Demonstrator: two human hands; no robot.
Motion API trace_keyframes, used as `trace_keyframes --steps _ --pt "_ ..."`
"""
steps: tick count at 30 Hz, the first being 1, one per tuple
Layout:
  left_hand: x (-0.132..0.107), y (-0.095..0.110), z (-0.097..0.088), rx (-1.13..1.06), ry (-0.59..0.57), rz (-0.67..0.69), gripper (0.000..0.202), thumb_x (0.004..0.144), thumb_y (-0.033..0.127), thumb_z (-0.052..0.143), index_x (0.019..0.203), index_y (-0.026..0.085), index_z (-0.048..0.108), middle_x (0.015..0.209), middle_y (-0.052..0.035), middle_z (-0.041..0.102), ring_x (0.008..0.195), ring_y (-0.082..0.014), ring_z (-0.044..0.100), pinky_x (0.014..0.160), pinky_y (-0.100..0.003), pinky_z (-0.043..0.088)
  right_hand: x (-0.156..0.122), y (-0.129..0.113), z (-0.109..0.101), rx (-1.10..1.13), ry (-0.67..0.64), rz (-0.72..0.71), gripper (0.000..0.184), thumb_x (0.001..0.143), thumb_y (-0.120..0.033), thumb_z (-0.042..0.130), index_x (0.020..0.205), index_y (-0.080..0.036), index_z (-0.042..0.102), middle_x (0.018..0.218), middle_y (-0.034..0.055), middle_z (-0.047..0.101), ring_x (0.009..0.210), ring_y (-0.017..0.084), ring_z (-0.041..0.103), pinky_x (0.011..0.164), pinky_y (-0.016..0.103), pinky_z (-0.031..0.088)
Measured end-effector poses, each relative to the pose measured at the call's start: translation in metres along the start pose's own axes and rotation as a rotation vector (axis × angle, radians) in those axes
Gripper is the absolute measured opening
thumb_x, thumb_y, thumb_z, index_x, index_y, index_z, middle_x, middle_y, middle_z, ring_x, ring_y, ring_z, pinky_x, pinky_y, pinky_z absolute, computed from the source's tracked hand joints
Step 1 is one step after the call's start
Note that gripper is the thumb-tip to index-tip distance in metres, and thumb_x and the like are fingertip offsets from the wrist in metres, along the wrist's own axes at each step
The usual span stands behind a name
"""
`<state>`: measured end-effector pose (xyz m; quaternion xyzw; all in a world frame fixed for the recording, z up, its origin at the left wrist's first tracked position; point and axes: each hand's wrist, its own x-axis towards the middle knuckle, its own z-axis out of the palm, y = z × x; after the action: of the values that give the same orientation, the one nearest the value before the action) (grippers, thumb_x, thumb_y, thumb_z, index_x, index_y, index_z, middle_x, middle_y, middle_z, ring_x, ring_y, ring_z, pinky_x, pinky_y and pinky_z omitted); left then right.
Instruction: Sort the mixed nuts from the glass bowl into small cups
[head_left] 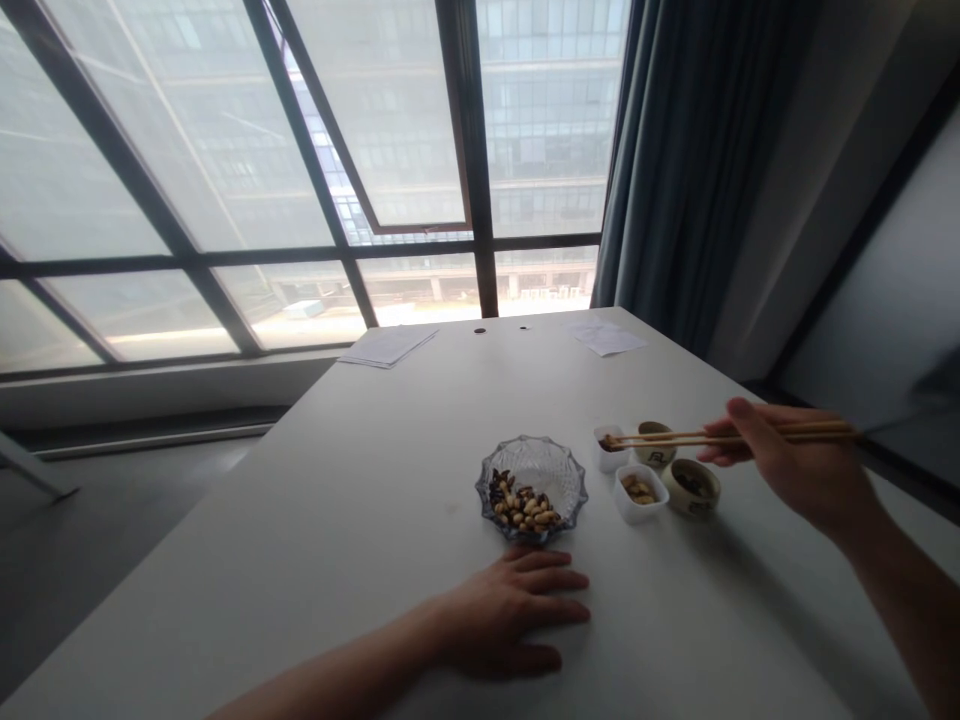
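Observation:
Held in my right hand (780, 450) is a pair of chopsticks (690, 438), their tips over a small white cup (611, 455) with dark reddish pieces in it. Whether the tips pinch anything is too small to tell. My left hand (517, 610) lies on the table with fingers spread, just in front of a scalloped glass bowl (551, 465). In that bowl sit mixed nuts (525, 507), pale and dark ones together. Beside the first cup stand a second white cup (640, 495) with tan pieces, and two ceramic cups, one (691, 487) with dark contents and another (655, 445) partly behind the chopsticks.
The white table (360, 500) reaches toward the windows. Sheets of paper (388, 347) lie at its far left corner, more paper (609, 336) at the far right. Two small holes (480, 330) show near the far edge. A dark curtain (675, 180) hangs at the right.

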<state>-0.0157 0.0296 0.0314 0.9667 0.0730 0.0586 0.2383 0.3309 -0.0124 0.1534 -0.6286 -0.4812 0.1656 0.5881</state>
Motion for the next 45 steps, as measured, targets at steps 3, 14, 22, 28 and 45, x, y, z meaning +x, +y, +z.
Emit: trace_keyframes --steps 3,14,22,28,45 --pt "0.0 0.0 -0.001 0.0 -0.008 -0.005 0.057 0.097 0.048 0.063 0.15 0.031 0.052 0.161 -0.0029 0.046 0.151 -0.0327 0.038 0.123 -0.05 0.033 -0.012 0.013 -0.02 -0.024 0.021 0.089 0.051 0.081 -0.064 0.077 0.076 -0.014 0.078 0.066 0.0135 0.077 0.052 0.027 0.075 0.049 0.032 0.065" --pt "0.005 0.002 -0.01 0.014 -0.083 -0.031 0.06 0.093 0.041 0.068 0.15 0.03 0.051 0.162 -0.004 0.044 0.15 -0.0361 0.038 0.122 -0.053 0.035 -0.036 -0.004 0.016 0.162 0.042 0.033 0.051 0.09 -0.063 0.068 0.083 -0.014 0.077 0.061 0.0099 0.075 0.051 0.022 0.074 0.052 0.028 0.064" --pt "0.001 -0.002 -0.007 0.005 -0.045 0.004 0.054 0.099 0.045 0.06 0.149 0.03 0.05 0.161 -0.0042 0.045 0.151 -0.0328 0.037 0.125 -0.05 0.029 -0.083 0.021 0.104 0.343 -0.217 0.159 0.046 0.091 -0.06 0.069 0.088 -0.015 0.077 0.077 0.0132 0.08 0.064 0.025 0.078 0.058 0.031 0.065" --pt "0.0 -0.007 -0.003 0.004 -0.023 0.034 0.053 0.099 0.045 0.059 0.148 0.029 0.052 0.159 -0.0056 0.048 0.15 -0.0338 0.039 0.124 -0.05 0.03 -0.094 0.035 0.114 0.356 -0.198 0.226 0.046 0.088 -0.063 0.071 0.085 -0.018 0.077 0.067 0.01 0.078 0.055 0.024 0.074 0.055 0.033 0.064" --pt "-0.003 -0.011 0.006 0.01 0.001 0.036 0.051 0.101 0.048 0.056 0.148 0.028 0.053 0.16 -0.0035 0.047 0.152 -0.0311 0.036 0.126 -0.047 0.027 -0.106 0.03 0.114 0.366 -0.207 0.322 0.046 0.083 -0.06 0.077 0.084 -0.014 0.079 0.072 0.0125 0.079 0.06 0.025 0.077 0.054 0.03 0.065"
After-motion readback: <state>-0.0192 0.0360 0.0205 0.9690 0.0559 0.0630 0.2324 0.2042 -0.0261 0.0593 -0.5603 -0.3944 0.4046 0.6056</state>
